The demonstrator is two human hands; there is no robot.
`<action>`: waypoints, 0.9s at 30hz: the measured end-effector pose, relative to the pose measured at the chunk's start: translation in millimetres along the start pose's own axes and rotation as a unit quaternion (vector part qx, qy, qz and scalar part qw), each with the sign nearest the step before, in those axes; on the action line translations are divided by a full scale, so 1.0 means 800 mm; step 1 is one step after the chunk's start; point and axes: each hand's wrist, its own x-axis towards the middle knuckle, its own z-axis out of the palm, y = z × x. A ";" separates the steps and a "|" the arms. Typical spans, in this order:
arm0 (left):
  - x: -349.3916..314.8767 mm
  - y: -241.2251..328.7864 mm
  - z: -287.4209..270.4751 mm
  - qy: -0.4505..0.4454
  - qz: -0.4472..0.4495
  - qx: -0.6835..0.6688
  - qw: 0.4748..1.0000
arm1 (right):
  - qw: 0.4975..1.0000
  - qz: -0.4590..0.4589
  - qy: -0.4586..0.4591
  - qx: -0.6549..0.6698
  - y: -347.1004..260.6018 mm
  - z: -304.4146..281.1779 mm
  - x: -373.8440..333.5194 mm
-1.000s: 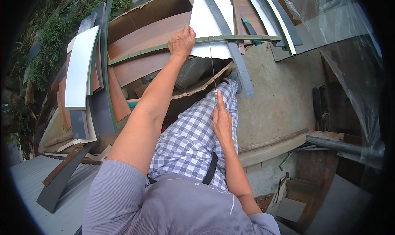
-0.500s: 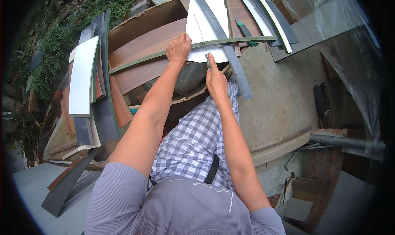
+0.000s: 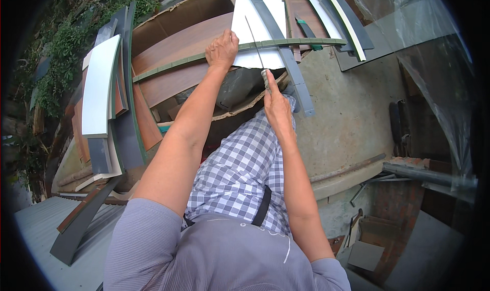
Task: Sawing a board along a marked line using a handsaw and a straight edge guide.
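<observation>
My left hand is closed around a long narrow green strip with regular crosswise lines along it. In my right hand is a thin-bladed saw with a pale, wrapped-looking handle. Its straight blade points away from me and crosses the strip to the right of my left hand. Beneath the strip lie a white panel and a brown wood-grain board. A long grey strip passes under the green one at an angle, right of the saw.
An open cardboard box lies under the boards. White, grey and brown offcuts lean at left beside green plants. More strips and clear plastic sheeting are at upper right, above a concrete floor.
My right hand has drawn the saw back toward me and slightly right, its blade still across the strip. My left hand keeps its hold in nearly the same place.
</observation>
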 end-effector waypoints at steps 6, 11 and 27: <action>-0.001 0.005 0.010 0.002 0.010 -0.005 1.000 | 0.999 -0.018 0.020 -0.018 -0.010 0.012 0.048; 0.002 -0.003 0.005 0.011 0.009 -0.009 1.000 | 1.000 -0.010 0.009 0.001 0.013 0.016 -0.024; 0.000 -0.012 0.031 -0.093 -0.019 0.030 0.995 | 0.997 -0.051 0.042 -0.047 -0.007 0.018 0.067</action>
